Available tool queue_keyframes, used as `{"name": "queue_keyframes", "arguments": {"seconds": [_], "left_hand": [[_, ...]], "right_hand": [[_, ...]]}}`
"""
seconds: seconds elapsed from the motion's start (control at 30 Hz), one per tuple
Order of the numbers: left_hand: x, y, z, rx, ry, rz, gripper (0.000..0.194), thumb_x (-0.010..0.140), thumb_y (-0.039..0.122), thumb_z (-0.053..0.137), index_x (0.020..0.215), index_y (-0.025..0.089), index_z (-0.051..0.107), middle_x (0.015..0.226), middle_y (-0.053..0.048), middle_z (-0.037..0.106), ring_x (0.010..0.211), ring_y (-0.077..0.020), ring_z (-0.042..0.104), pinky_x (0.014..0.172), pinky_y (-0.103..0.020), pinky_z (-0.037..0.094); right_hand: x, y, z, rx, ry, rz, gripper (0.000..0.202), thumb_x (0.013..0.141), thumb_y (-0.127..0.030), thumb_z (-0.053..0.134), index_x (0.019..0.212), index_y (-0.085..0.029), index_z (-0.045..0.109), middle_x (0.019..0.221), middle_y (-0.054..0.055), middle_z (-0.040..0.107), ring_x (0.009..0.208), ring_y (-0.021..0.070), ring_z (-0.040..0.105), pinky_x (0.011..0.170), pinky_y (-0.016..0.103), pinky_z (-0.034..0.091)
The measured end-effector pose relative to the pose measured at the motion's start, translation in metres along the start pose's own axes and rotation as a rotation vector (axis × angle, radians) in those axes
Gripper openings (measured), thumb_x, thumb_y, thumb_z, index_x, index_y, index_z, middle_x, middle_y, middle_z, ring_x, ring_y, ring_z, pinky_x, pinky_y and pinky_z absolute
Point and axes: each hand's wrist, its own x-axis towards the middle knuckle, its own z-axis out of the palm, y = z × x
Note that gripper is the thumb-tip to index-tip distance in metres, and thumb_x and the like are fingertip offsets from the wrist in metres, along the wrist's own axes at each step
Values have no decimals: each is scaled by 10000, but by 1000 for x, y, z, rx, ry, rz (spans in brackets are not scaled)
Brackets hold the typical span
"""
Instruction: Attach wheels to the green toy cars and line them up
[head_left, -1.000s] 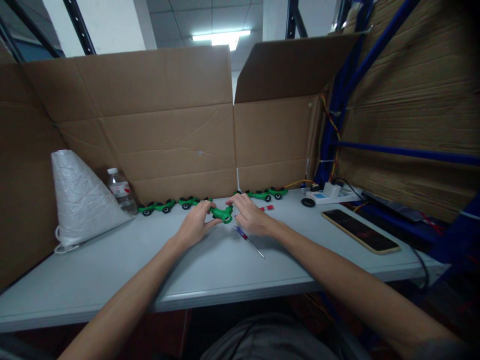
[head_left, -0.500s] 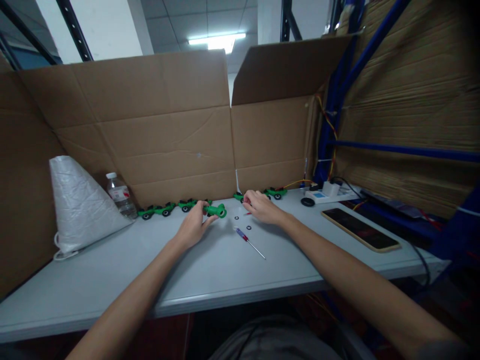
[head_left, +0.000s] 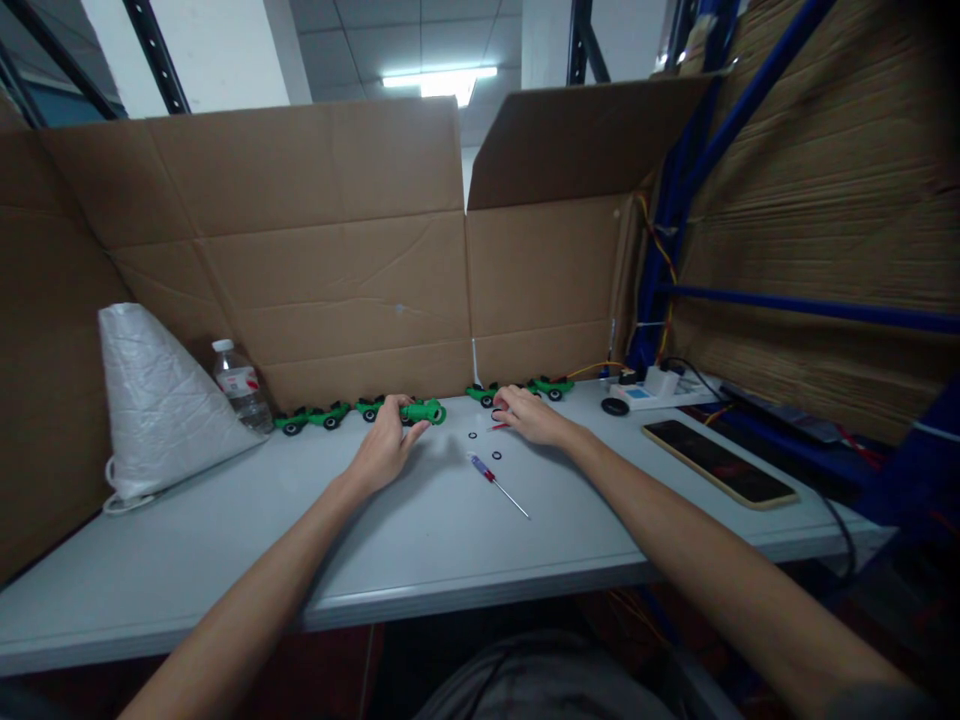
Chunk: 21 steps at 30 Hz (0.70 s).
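Observation:
My left hand (head_left: 385, 437) is closed around a green toy car body (head_left: 427, 411), whose round end points to the right. My right hand (head_left: 525, 412) hovers low over the table with thumb and fingers pinched at a small black ring (head_left: 496, 416). Just under those fingertips lies a small red piece (head_left: 499, 428), too small to make out. Between the hands, two more black rings, a smaller one (head_left: 472, 435) and a larger one (head_left: 496, 455), lie flat. Nearer to me is a screwdriver (head_left: 489, 473) with a clear, red-marked handle.
Green toy cars (head_left: 324, 416) line the back, with another green car (head_left: 551, 388) at right. A white bag (head_left: 161, 410) and water bottle (head_left: 241, 385) stand left. A phone (head_left: 720, 462), power strip (head_left: 652, 392) and black disc (head_left: 615, 406) are right. Cardboard (head_left: 337, 260) walls the table.
The green car body in my left hand has turned and tilted slightly. My right hand has shifted slightly right and down, and a black ring now shows at its fingertips.

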Motion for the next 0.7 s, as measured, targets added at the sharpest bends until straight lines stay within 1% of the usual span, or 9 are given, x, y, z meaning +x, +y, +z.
{"name": "queue_keyframes", "arguments": {"seconds": [0.1,0.2,0.4,0.53,0.6,0.7], "left_hand": [[0,-2,0,1,-10,-7,351,1021,454,560,1233,207,428,1261,-135,580,1051,-239,597,939,-399,480],[1,-3,0,-23,7,-4,358,1015,453,578,1238,210,441,1266,-128,582,1058,-236,599,934,-389,482],[3,6,-5,-122,130,48,326,1000,418,617,1221,230,468,1254,-92,591,1068,-211,603,945,-356,482],[3,15,-10,-132,213,68,304,950,407,681,1084,228,476,1217,-94,616,1115,-227,608,983,-373,464],[3,17,-11,-131,215,42,308,933,413,696,1029,230,468,1205,-100,640,1090,-231,624,962,-375,462],[1,16,-12,-192,159,-31,316,929,435,694,1023,232,471,1177,-99,685,964,-215,658,857,-347,471]], "right_hand": [[2,5,3,57,-7,-5,150,1011,-312,616,1093,-189,640,1080,76,629,1036,225,594,908,328,434],[3,8,5,117,-14,-10,136,1010,-297,619,1065,-179,660,1049,69,629,995,207,604,891,310,444],[3,8,7,133,28,27,151,992,-255,637,1104,-163,682,1064,72,621,973,196,610,886,302,445],[2,9,7,106,24,30,260,967,-218,651,1221,-178,691,1072,74,617,983,208,608,897,317,449],[1,10,6,87,22,16,333,959,-211,653,1290,-190,684,1088,79,614,999,215,609,916,329,451],[1,10,6,58,12,23,370,957,-221,655,1324,-199,699,1135,101,618,1052,235,613,967,354,448]]}}
